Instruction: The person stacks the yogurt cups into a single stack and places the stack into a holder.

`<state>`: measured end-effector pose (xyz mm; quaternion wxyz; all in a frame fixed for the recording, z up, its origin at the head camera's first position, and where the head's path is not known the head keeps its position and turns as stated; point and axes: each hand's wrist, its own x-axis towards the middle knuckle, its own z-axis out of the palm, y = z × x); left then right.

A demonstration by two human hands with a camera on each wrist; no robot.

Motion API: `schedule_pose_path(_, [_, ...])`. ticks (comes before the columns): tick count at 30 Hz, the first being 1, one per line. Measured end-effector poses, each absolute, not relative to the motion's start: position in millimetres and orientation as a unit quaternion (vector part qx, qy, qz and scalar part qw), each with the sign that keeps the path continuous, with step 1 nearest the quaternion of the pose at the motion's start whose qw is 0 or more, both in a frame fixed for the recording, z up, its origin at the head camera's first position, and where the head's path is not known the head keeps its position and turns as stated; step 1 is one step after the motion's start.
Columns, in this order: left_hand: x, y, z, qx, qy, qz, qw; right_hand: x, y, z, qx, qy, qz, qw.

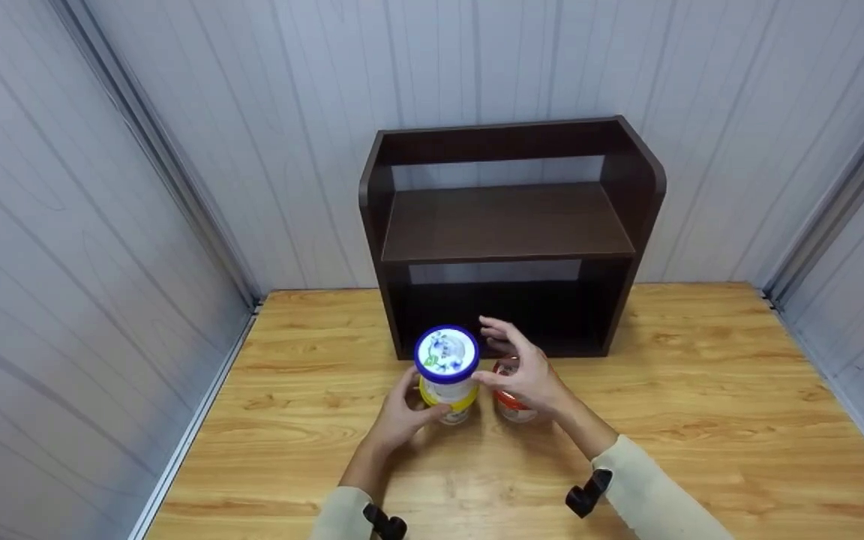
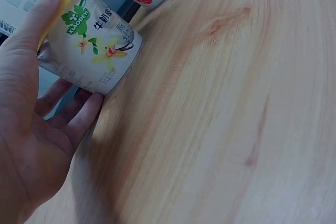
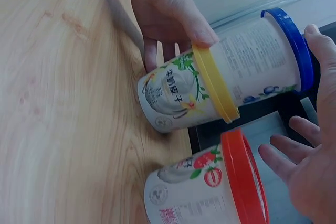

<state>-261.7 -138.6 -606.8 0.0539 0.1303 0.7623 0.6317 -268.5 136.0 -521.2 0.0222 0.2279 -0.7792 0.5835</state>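
Note:
A tub with a blue lid (image 1: 447,352) stands on top of a tub with a yellow lid (image 3: 170,95), whose label shows a vanilla flower. My left hand (image 1: 400,421) holds the yellow-lidded tub, thumb along its lid rim and fingers around the far side. Beside the blue lid, my right hand (image 1: 533,379) has its fingers spread apart, with the thumb tip right at the lid's edge. Under that hand, to the right of the stack, a tub with a red lid (image 3: 197,192) and a strawberry label stands on the table, partly hidden in the head view.
A dark brown two-tier shelf (image 1: 507,221) stands just behind the tubs, against the pale panelled wall (image 1: 312,150). Wood-grain tabletop (image 1: 289,442) extends to both sides, bounded by side walls.

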Motion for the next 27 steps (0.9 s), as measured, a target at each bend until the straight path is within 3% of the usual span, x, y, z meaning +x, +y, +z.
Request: schedule_pose_path(27, [-262.7,-136.5,-608.2,0.126,0.754,0.642,0.050,-269.8,187.9,-531.6,0.168,-0.797,0.577,0.056])
